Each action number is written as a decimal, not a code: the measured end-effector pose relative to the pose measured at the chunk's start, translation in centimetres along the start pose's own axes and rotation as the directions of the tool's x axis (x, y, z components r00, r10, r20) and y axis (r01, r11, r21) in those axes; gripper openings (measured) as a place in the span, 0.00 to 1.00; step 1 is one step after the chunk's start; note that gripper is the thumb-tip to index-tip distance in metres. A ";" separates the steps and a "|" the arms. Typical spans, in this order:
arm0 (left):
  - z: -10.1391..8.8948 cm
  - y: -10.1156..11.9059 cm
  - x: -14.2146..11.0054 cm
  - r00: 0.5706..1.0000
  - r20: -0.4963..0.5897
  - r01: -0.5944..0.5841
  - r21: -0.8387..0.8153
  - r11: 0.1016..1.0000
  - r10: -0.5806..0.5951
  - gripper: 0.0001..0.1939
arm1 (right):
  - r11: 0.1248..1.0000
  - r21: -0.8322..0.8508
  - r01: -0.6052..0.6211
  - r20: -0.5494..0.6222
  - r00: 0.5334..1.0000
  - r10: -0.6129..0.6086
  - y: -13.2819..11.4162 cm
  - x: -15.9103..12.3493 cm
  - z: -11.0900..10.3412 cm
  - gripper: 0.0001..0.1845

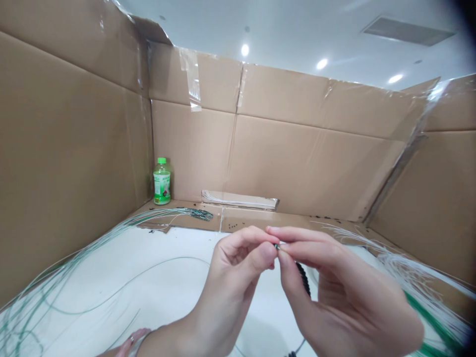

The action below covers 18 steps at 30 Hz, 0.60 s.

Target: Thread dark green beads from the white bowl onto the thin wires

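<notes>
Black braided cord [303,277] hangs below a tiny green tip [276,246], which the left hand [230,292] and right hand [345,297] pinch between thumbs and fingers [297,241], their tips almost meeting, above the white bench [148,292]. Green and white wires [44,302] fan out at left, more wires [416,272] at right. A green-capped bottle [161,182] stands far left against cardboard walls [297,163].

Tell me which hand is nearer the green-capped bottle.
Left. The left hand is nearer, in front of the green-capped bottle and to its right; the right hand is farther off, beyond the left hand on the same side.
</notes>
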<state>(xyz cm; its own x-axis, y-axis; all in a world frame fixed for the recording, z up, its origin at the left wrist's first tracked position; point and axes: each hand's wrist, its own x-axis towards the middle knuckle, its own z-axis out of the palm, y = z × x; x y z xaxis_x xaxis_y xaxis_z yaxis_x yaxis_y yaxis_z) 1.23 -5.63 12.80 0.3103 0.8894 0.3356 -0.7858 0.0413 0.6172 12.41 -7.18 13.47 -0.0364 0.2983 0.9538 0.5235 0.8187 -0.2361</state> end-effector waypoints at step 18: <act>-1.7 1.2 1.5 0.908 0.248 -0.418 0.480 0.771 0.338 0.06 | 0.953 -0.301 0.034 0.187 0.982 0.024 -0.9 0.7 -1.9 0.09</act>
<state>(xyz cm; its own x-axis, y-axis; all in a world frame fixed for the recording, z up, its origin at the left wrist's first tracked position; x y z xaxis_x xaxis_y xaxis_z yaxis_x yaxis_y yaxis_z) -0.18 -3.48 12.79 0.1491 0.7090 0.6893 -0.4784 -0.5583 0.6778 13.52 -8.58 14.73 -0.1824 0.4041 0.8963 0.7540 0.6426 -0.1363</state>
